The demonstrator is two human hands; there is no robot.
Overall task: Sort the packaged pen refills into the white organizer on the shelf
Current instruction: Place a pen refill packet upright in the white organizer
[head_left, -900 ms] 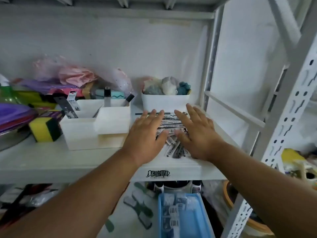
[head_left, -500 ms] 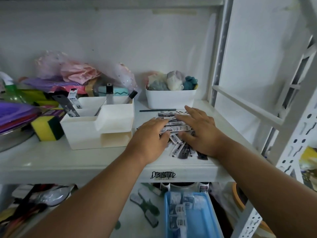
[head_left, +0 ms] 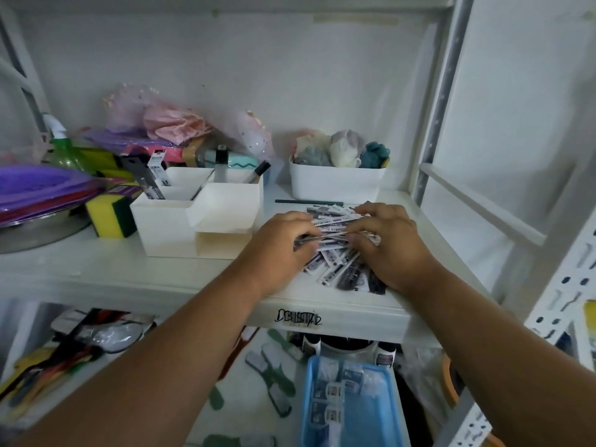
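A heap of packaged pen refills (head_left: 335,250) in black-and-white wrappers lies on the white shelf (head_left: 96,272), right of the white organizer (head_left: 180,227). My left hand (head_left: 280,243) curls its fingers round the left side of the heap. From the right, my right hand (head_left: 387,240) curls its fingers round the other side, so both hands bunch the packets together. The organizer has several compartments; a few packaged refills and pens stand in its back ones, and its front tray looks empty.
A white bin (head_left: 335,185) of soft items stands behind the heap, with a dark thin stick (head_left: 308,201) lying before it. A yellow-green sponge (head_left: 108,214) and purple plates (head_left: 38,191) sit left of the organizer. A blue tray (head_left: 351,404) is on the lower shelf. A metal upright (head_left: 435,101) bounds the right.
Both hands went from lying flat on the heap to curling their fingers round it, drawing the packets together toward the shelf's front.
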